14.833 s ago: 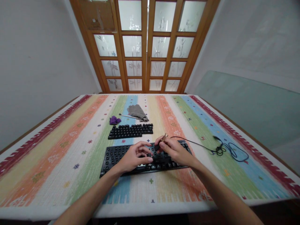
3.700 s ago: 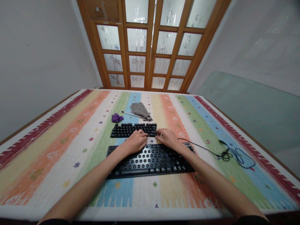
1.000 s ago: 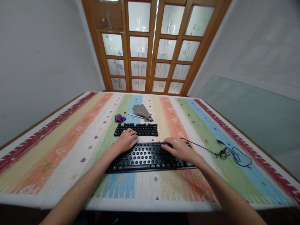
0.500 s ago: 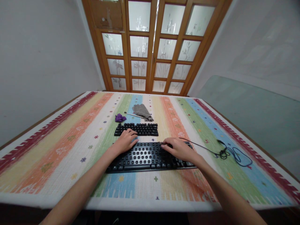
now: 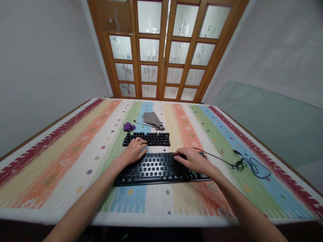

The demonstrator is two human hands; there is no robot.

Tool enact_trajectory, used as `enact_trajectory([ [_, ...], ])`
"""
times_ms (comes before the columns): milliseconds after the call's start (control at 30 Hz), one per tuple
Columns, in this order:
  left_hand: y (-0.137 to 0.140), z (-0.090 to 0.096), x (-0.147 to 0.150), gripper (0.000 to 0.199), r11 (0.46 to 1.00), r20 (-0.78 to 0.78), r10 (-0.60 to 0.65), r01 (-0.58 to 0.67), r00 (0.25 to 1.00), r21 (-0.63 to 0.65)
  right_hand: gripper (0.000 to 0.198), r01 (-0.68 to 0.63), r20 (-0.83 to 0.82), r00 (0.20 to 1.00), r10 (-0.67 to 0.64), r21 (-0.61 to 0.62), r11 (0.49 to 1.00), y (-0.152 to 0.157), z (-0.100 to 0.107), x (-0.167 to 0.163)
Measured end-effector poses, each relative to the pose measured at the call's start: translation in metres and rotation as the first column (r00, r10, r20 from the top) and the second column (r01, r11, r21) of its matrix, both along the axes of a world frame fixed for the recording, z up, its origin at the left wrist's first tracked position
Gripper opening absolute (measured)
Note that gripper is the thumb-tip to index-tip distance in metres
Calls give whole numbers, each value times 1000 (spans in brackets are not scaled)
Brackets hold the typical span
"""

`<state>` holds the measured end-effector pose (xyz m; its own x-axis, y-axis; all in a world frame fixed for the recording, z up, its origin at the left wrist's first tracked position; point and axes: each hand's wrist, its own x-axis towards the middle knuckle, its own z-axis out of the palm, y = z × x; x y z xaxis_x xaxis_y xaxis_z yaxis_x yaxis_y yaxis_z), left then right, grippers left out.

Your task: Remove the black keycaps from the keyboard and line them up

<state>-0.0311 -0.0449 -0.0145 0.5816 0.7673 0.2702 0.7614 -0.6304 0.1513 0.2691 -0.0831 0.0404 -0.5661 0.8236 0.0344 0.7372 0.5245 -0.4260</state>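
Note:
A black keyboard point(image 5: 153, 168) lies in front of me, with most keycaps off its main block and bare switches showing. Keycaps still sit along its bottom row and right side. Behind it, loose black keycaps point(image 5: 157, 138) stand in several rows. My left hand point(image 5: 135, 151) lies flat over the keyboard's upper left corner, fingers stretched toward the loose keycaps, thumb apart. At the keyboard's upper right edge, my right hand point(image 5: 191, 159) has thumb and fingers pinched together. What is between those fingertips is too small to make out.
A grey cloth point(image 5: 152, 120), a thin stick-like tool point(image 5: 142, 123) and a purple cloth point(image 5: 129, 126) lie behind the keycaps. The keyboard's black cable point(image 5: 254, 168) is coiled on the right. A striped tablecloth point(image 5: 101, 161) covers the table; wood-framed glass doors point(image 5: 163, 53) stand beyond.

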Motion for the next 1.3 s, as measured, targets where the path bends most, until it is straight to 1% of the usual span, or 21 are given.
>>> enact_trajectory([
  [133, -9, 3, -12, 27, 999, 116, 29, -33, 993, 39, 23, 8, 18, 1000, -7, -9, 1000, 1, -2, 3],
  [267, -29, 6, -31, 30, 993, 260, 93, -109, 961, 47, 27, -27, -3, 1000, 27, -4, 1000, 1, -3, 6],
  [367, -49, 7, -47, 34, 983, 320, 161, -180, 934, 32, 26, -42, -41, 998, 43, 26, 999, -2, 3, 3],
  [467, -70, 6, -61, 34, 969, 374, 227, -248, 899, 10, 21, -15, -115, 993, 23, 70, 997, -9, 13, -6],
  [567, -89, 5, -71, 33, 956, 418, 283, -291, 863, -46, 21, -9, -161, 987, 22, 82, 997, -17, 22, -21],
  [700, -112, 5, -77, 30, 948, 448, 319, -289, 835, -135, 24, -138, -223, 963, 153, 82, 987, -23, 27, -51],
  [833, -132, 6, -82, 25, 957, 440, 283, -218, 852, -194, 31, -200, -239, 944, 229, 139, 970, -26, 23, -86],
  [933, -143, 5, -85, 21, 958, 426, 254, -165, 868, -235, 32, -237, -248, 934, 259, 116, 965, -29, 17, -111],
  [1033, -151, 0, -87, 22, 945, 425, 277, -166, 862, -281, 31, -295, -265, 911, 315, 114, 949, -32, 12, -132],
  [1100, -153, -4, -86, 24, 935, 426, 303, -178, 852, -308, 30, -324, -248, 902, 352, 147, 935, -34, 9, -144],
  [1200, -153, -10, -85, 26, 921, 427, 335, -197, 840, -336, 28, -350, -188, 905, 382, 184, 919, -37, 3, -158],
  [1300, -151, -16, -84, 23, 919, 443, 340, -194, 830, -343, 23, -401, -91, 904, 418, 157, 902, -39, -4, -171],
])
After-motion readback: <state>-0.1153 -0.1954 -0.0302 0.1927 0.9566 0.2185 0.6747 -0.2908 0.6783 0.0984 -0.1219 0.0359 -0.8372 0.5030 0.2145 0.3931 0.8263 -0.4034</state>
